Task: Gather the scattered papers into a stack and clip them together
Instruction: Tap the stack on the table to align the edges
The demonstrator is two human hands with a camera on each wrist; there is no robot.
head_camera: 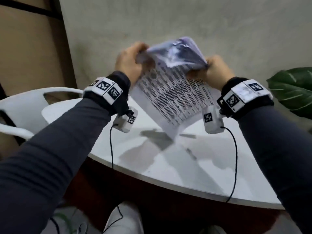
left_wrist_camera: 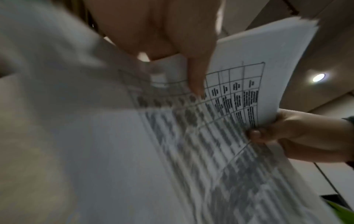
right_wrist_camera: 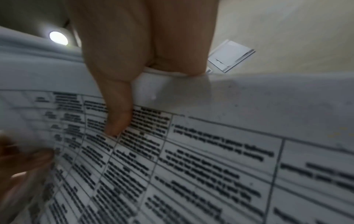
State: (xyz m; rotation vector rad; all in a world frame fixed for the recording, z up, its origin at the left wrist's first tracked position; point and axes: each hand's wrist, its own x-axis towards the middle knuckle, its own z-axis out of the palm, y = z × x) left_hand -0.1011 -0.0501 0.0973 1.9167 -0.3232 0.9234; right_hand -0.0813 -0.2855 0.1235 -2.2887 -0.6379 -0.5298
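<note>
Right now I am squaring up the gathered papers (head_camera: 170, 100), holding them in the air above the white table (head_camera: 168, 166) in the centre of the frame. My left hand (head_camera: 130, 61) is gripping one top corner, thumb (left_wrist_camera: 193, 72) pressed flat on the printed grid with the fingers curled behind the sheets. My right hand (head_camera: 213, 71) is pinching the opposite top corner the same way, thumb (right_wrist_camera: 116, 109) lying on the table print. The upper sheets are blurring, so I judge the edges are not yet flush. Next I am needing to tap the stack even, then free one hand for the clip, probably that small dark object (head_camera: 190, 153) lying on the table lower right of the papers, though I cannot tell for sure.
</note>
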